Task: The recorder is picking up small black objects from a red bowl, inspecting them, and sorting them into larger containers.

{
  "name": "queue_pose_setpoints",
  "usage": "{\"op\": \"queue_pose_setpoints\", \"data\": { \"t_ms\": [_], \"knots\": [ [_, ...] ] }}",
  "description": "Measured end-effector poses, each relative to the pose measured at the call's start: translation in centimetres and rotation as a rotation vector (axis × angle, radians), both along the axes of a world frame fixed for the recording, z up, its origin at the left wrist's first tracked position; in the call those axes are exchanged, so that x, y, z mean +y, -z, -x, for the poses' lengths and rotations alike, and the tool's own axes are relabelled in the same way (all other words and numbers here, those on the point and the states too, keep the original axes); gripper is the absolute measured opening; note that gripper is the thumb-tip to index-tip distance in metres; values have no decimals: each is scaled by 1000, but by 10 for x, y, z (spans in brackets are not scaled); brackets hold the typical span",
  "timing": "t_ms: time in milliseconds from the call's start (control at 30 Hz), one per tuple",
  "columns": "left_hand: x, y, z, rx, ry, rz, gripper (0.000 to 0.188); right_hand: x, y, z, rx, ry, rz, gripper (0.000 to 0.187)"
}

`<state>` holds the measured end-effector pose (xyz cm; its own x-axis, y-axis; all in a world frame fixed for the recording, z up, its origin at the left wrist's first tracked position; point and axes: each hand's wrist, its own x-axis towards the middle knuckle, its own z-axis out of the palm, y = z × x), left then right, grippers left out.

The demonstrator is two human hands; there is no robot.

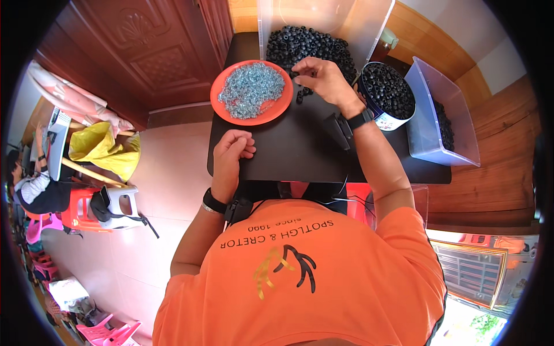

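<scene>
My right hand (326,83) reaches over the far side of the dark table, thumb and forefinger closed on a small black ring-shaped piece. A few loose black pieces (302,92) lie on the tabletop just below its fingers. To its left stands an orange-red plate (222,109) heaped with small clear bluish pieces (254,86). My left hand (232,151) rests at the table's near left, below the plate. Its fingers are curled together, and whatever they may hold is hidden.
A clear bin of black ring-shaped pieces (309,46) stands at the back. On the right are a round tub (392,122) full of black pieces and a translucent bin (424,135) with more. Another person (40,179) sits far left, near a yellow bag (104,150).
</scene>
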<state>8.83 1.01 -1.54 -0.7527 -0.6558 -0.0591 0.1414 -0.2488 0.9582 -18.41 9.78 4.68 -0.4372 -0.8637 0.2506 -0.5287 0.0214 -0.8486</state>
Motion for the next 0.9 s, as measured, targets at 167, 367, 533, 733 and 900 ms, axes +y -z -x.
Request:
{"op": "queue_pose_setpoints", "data": {
  "t_ms": [167,367,533,733,900],
  "knots": [
    [3,-19,24,-23,86,38,22,14,-1,-38,-141,-123,77,19],
    [1,-31,67,117,240,-20,26,13,11,-48,56,-213,238,20],
    [0,-40,101,170,232,-56,20,12,16,-42,118,-67,379,23],
    [-9,-34,119,257,279,-121,20,12,16,-38,150,-34,455,28],
    [-9,-25,119,322,288,-200,22,11,19,-38,108,-35,463,34]
  ]
}}
